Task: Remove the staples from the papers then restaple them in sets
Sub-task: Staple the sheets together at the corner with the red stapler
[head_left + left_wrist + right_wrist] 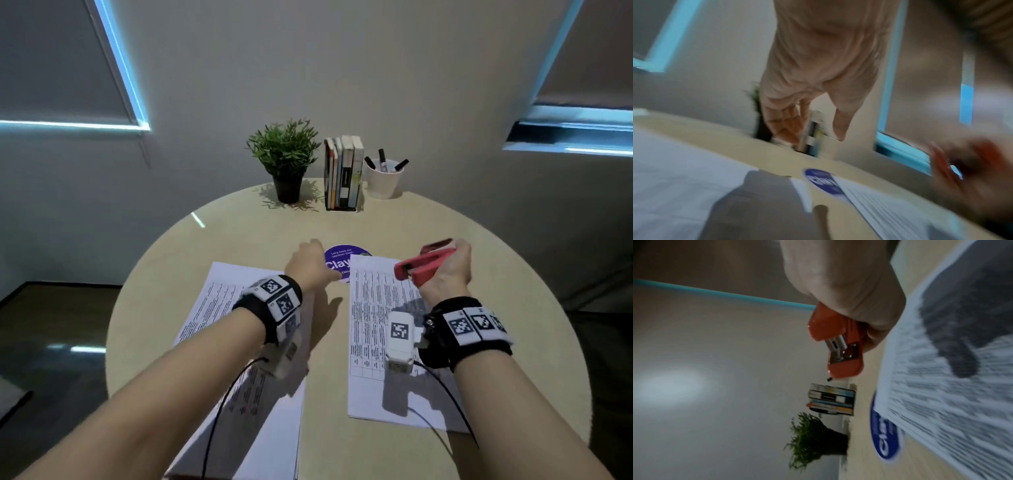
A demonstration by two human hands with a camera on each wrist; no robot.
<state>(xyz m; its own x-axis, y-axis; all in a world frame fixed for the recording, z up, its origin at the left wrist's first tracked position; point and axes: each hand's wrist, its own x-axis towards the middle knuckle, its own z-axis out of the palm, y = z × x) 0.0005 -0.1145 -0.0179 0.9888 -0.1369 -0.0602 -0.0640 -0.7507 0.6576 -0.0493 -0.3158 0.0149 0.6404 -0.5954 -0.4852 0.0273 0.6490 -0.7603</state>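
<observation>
Two sets of printed papers lie on the round table: a left set and a right set with tables of text. My left hand hovers above the table between the two sets, by a purple round sticker. Its fingers hang loosely curled with the thumb apart, and it holds nothing. My right hand is raised over the far end of the right set and grips a red stapler. The stapler points its metal mouth toward the far side of the table.
At the table's far edge stand a potted plant, a row of books in a holder and a white cup of markers. Black cables trail from both wrists over the papers. Bare tabletop lies between the papers and these items.
</observation>
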